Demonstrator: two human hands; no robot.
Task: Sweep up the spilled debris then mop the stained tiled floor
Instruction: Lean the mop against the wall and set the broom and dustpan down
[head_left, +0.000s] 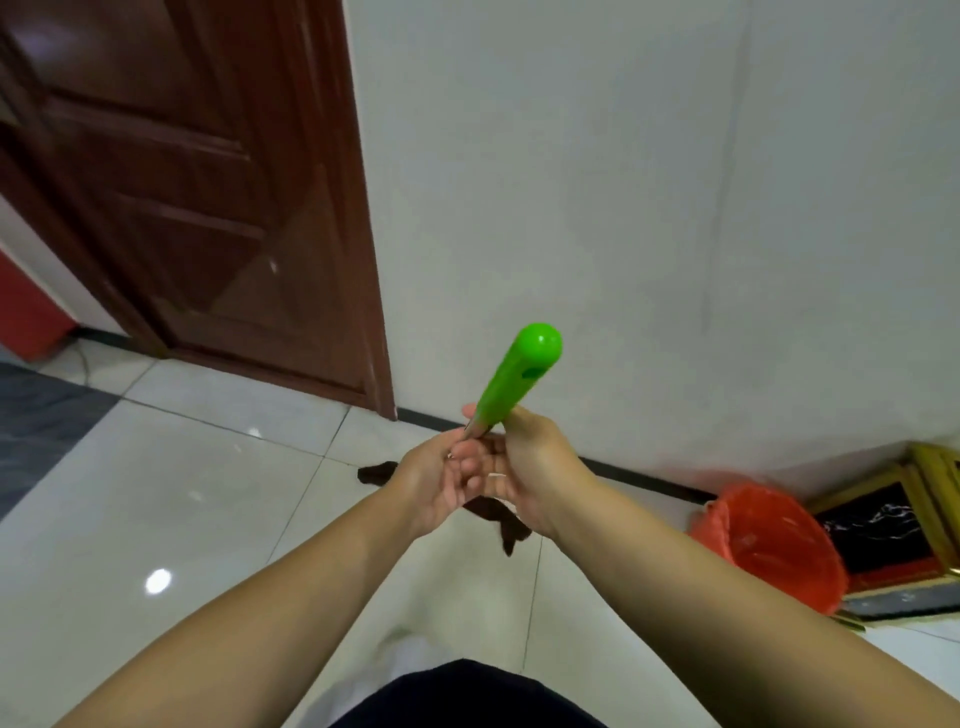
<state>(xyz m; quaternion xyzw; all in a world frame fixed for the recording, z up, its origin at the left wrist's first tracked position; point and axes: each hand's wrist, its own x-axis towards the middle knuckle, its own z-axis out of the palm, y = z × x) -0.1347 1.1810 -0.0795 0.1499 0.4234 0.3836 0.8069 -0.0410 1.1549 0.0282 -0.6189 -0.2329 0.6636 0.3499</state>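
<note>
A bright green handle of a cleaning tool points up toward me in the middle of the view. My right hand grips it just below the green part. My left hand is right beside it, with its fingertips pinching the thin shaft under the green grip. The shaft and the tool's head are hidden behind my hands. A dark brown patch lies on the white tiled floor beneath my hands, and more of it shows below my right wrist.
A dark wooden door stands at the left, with a white wall to its right. A red bin lined with a red bag sits at the right, by gold-framed black panels. Dark floor tiles lie far left.
</note>
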